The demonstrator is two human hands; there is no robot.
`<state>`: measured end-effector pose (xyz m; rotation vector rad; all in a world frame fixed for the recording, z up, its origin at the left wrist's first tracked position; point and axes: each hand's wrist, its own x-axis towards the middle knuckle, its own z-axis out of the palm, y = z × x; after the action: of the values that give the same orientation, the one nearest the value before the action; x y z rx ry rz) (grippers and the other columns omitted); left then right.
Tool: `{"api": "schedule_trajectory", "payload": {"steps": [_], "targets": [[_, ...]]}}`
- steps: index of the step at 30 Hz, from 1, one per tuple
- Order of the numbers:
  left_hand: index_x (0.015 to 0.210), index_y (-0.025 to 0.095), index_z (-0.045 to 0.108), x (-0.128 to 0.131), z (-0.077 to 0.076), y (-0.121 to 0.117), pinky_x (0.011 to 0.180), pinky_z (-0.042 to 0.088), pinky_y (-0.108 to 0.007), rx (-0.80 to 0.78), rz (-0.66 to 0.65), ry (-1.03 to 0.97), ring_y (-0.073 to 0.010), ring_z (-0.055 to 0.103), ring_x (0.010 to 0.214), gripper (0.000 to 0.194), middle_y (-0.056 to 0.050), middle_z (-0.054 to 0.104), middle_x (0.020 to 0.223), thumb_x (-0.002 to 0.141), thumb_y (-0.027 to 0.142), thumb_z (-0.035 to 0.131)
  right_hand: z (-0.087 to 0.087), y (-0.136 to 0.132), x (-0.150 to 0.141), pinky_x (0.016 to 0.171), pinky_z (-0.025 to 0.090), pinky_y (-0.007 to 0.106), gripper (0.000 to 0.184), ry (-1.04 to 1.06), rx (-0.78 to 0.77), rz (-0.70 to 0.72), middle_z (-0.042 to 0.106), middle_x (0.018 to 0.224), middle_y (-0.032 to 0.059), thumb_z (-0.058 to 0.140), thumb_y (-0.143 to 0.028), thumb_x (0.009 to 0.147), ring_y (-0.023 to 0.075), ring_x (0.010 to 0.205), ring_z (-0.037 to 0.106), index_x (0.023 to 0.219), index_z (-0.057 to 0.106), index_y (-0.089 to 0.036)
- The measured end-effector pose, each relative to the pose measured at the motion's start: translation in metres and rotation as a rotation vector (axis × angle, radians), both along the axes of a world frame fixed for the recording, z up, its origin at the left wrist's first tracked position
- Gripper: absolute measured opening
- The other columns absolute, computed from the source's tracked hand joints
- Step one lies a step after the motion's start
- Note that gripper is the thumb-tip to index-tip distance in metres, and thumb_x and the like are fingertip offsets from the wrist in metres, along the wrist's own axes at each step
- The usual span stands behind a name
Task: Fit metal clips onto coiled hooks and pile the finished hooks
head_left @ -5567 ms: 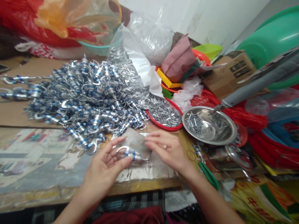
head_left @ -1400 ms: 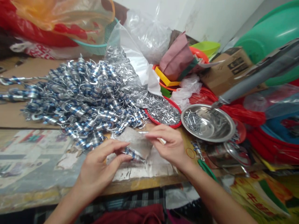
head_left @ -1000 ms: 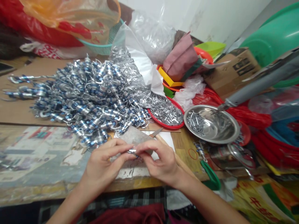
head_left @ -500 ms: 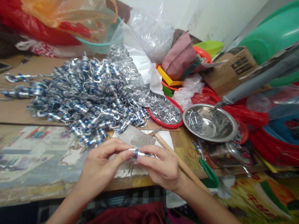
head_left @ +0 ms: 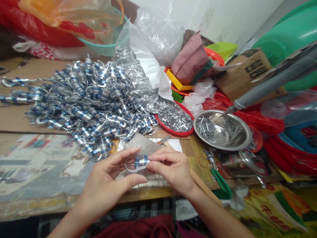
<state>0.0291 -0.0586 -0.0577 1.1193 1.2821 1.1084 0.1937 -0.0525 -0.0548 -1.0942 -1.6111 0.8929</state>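
Note:
My right hand (head_left: pixel 173 170) pinches a small silver metal part with a blue band and a wire loop (head_left: pixel 138 162) at the table's near edge. My left hand (head_left: pixel 111 180) is beside it, fingers curved and apart, its fingertips touching the loop end of the same part. Under both hands lies a grey metal plate (head_left: pixel 141 143). A wooden-handled tool (head_left: pixel 195 177) runs out from beneath my right hand. Just behind the hands spreads a big heap of the same silver and blue parts (head_left: pixel 84 96).
A red dish of small silver bits (head_left: pixel 173 117) and a steel bowl with screws (head_left: pixel 223 130) stand right of the heap. A green-handled tool (head_left: pixel 220 183) lies by my right wrist. Bags, a cardboard box (head_left: pixel 247 71) and plastic basins crowd the back and right.
The part was first held in my left hand alone. My right hand came in and took hold of it. The part now sits turned, loop toward the left, with my left fingers loosened.

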Motion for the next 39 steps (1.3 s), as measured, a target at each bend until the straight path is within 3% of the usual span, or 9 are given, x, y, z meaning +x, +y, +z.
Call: {"api": "schedule_trajectory", "payload": {"steps": [5,8,10,15,23,27,31,34,39], "targets": [[0.089,0.021,0.071,0.005,-0.005,0.0,0.069,0.056,-0.029,-0.121,0.02,-0.135,-0.0221,0.068,0.075,0.042,-0.005,0.074,0.08,0.049,0.027,0.082,0.011,0.024,0.023,0.061,0.052,0.022,0.007,-0.24,0.023,0.109,0.07,0.072,0.0017,0.067,-0.021,0.075,0.0123,0.066,0.064,0.078,0.073,-0.02],[0.1,0.019,0.063,0.005,-0.006,0.002,0.067,0.055,-0.027,-0.201,-0.02,-0.216,-0.022,0.068,0.078,0.05,-0.006,0.072,0.082,0.053,0.026,0.08,0.006,0.067,0.059,0.08,0.05,0.03,0.021,-0.628,0.227,-0.22,0.07,0.093,0.0051,0.052,-0.015,0.084,0.0153,0.086,0.064,0.092,0.071,-0.019],[0.104,0.021,0.055,0.004,-0.006,0.001,0.068,0.054,-0.028,-0.232,-0.058,-0.281,-0.0212,0.068,0.079,0.053,-0.004,0.071,0.083,0.057,0.025,0.079,-0.005,0.095,0.084,0.09,0.045,0.034,0.03,-0.893,0.22,-0.275,0.067,0.105,0.0071,0.047,-0.007,0.082,0.0187,0.1,0.06,0.098,0.07,-0.018],[0.097,0.023,0.047,0.005,-0.005,0.001,0.068,0.053,-0.032,-0.259,-0.091,-0.277,-0.0205,0.068,0.072,0.051,0.001,0.067,0.075,0.057,0.025,0.078,-0.027,0.129,0.116,0.078,0.047,0.028,0.028,-1.01,0.157,-0.194,0.071,0.091,0.0059,0.053,-0.005,0.075,0.0196,0.088,0.063,0.086,0.073,-0.021],[0.093,0.024,0.041,0.003,-0.014,0.005,0.075,0.051,-0.035,-0.29,-0.072,-0.319,-0.0199,0.068,0.076,0.052,0.003,0.067,0.075,0.056,0.023,0.078,-0.01,0.103,0.089,0.07,0.05,0.028,0.022,-0.837,0.165,-0.325,0.07,0.086,0.009,0.05,-0.022,0.084,0.0169,0.076,0.064,0.092,0.069,-0.012],[0.098,0.024,0.044,0.004,-0.015,0.006,0.076,0.051,-0.037,-0.281,-0.082,-0.306,-0.0199,0.066,0.077,0.053,0.002,0.066,0.076,0.057,0.024,0.078,0.007,0.055,0.045,0.066,0.05,0.024,0.019,-0.694,0.28,0.011,0.07,0.08,0.0046,0.052,-0.018,0.083,0.0129,0.071,0.063,0.089,0.069,-0.016],[0.107,0.021,0.048,0.006,-0.012,0.005,0.076,0.051,-0.035,-0.247,-0.053,-0.261,-0.0197,0.065,0.078,0.059,0.0,0.067,0.076,0.056,0.026,0.078,0.012,0.026,0.016,0.064,0.047,0.026,0.024,-0.836,0.424,0.232,0.067,0.08,0.0072,0.047,-0.009,0.082,0.0158,0.073,0.06,0.092,0.068,-0.015],[0.108,0.018,0.053,0.007,-0.011,0.005,0.077,0.051,-0.032,-0.244,-0.051,-0.25,-0.0191,0.064,0.08,0.058,-0.001,0.068,0.079,0.056,0.027,0.077,0.004,0.032,0.012,0.061,0.045,0.025,0.023,-0.806,0.497,0.283,0.066,0.081,0.0061,0.047,-0.011,0.083,0.0149,0.073,0.058,0.092,0.068,-0.017],[0.118,0.022,0.051,0.004,-0.013,0.005,0.074,0.049,-0.025,-0.226,-0.052,-0.222,-0.015,0.062,0.077,0.068,0.003,0.066,0.076,0.057,0.028,0.078,-0.007,0.06,0.018,0.062,0.044,0.026,0.022,-0.571,0.81,0.385,0.069,0.081,0.0051,0.045,-0.014,0.086,0.014,0.073,0.06,0.089,0.067,-0.015]]}}
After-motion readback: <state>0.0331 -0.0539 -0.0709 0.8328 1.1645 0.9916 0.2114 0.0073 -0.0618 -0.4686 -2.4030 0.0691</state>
